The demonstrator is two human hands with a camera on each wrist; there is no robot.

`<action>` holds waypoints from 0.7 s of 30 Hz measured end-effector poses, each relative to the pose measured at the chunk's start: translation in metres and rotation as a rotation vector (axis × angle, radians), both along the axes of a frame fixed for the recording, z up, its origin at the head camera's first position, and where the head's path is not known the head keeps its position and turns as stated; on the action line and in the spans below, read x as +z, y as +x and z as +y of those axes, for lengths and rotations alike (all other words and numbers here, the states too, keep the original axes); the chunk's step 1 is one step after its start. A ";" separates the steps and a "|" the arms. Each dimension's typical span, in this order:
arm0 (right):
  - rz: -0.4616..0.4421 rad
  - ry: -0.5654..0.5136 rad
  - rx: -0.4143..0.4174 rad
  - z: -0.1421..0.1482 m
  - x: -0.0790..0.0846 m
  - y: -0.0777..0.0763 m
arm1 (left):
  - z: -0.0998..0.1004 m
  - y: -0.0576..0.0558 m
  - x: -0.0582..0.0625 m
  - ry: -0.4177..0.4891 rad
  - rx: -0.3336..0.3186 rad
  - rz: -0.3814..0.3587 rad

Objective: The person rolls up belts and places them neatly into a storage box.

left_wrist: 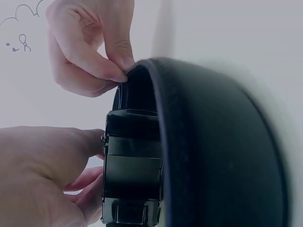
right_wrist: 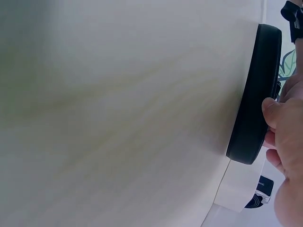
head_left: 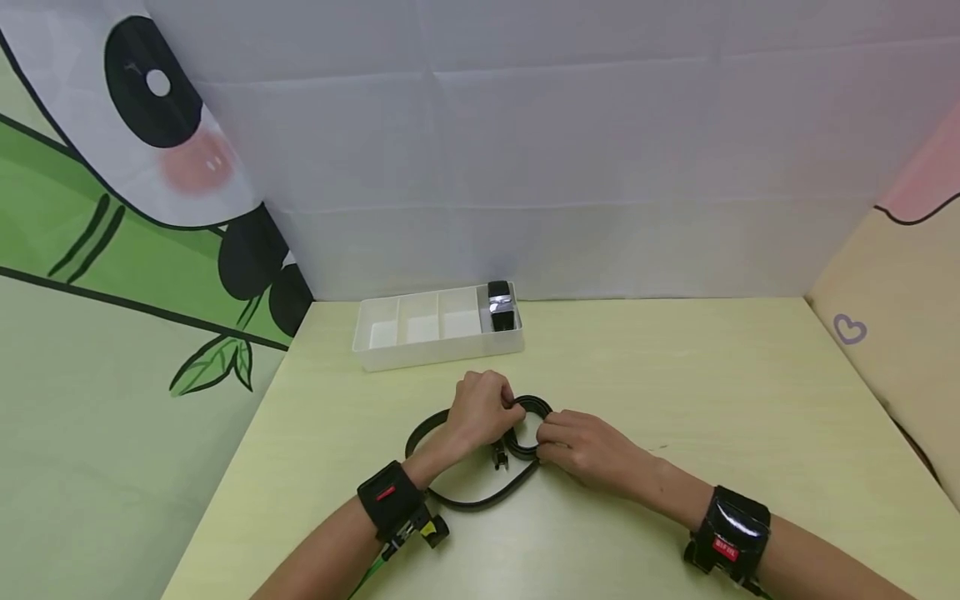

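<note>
A black belt [head_left: 480, 504] stands on its edge on the table, part of it wound into a small coil [head_left: 534, 402] and the rest in a wide loose loop to the left. My left hand [head_left: 480, 408] holds the coil from its left side, fingers at the dark metal buckle [left_wrist: 132, 170] in the left wrist view. With thumb and fingertips, my right hand [head_left: 577, 442] pinches the coil's right side. The right wrist view shows the strap's outer face, the right thumb [right_wrist: 271, 111] pressed against it. Part of the coil is hidden behind the left fingers.
Behind the hands lies a white divided tray [head_left: 442, 350], with a black item with a silver band [head_left: 501, 306] in its right-hand compartment. A pale cloth wall stands along the table's back edge, with printed walls on both sides. Both wrists wear black camera straps.
</note>
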State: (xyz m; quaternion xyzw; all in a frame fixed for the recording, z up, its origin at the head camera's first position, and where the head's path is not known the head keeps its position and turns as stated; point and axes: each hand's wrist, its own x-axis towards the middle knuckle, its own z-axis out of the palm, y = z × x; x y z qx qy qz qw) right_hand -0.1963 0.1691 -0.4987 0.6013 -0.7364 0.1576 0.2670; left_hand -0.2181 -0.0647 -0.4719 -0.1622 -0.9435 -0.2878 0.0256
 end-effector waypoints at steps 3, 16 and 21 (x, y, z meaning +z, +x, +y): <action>-0.025 -0.012 -0.004 0.000 0.000 0.000 | 0.000 0.001 -0.001 0.000 -0.002 -0.004; -0.145 0.047 -0.059 -0.002 0.001 0.002 | -0.006 0.008 0.001 -0.030 -0.016 -0.010; -0.157 0.078 -0.067 -0.005 0.003 0.001 | -0.017 0.012 -0.003 0.019 -0.111 0.009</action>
